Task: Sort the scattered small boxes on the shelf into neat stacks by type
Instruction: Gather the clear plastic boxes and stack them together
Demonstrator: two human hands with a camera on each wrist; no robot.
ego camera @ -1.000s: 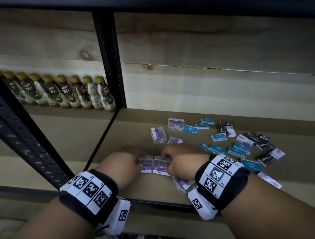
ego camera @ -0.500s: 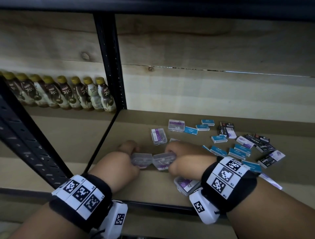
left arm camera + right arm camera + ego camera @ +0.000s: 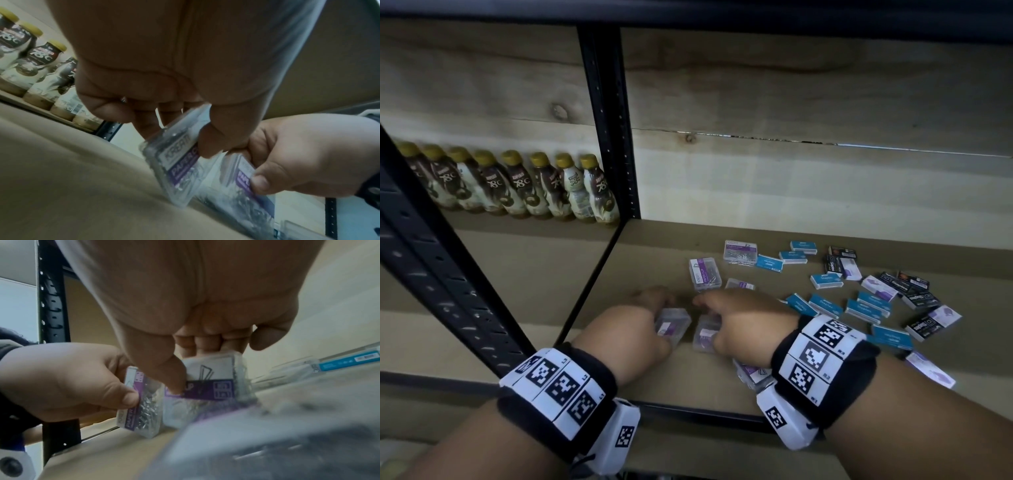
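Clear plastic clip boxes, one pinched in each hand, near the front left of the shelf.

Left hand grips the left box tilted on a corner; right hand clamps the right box just beside it, long sides facing, nearly touching. Another clip box sits half hidden under the right wrist. Blue boxes lie scattered well apart, right; both wrist views are blurred.

The bottles at ten o'clock carry "78°C" on their labels. The clear box pinched by the left hand reads "PAPER C…"; a clear box at one o'clock reads "PAPER CLIP". Black boxes and blue boxes at two o'clock read "Staples".
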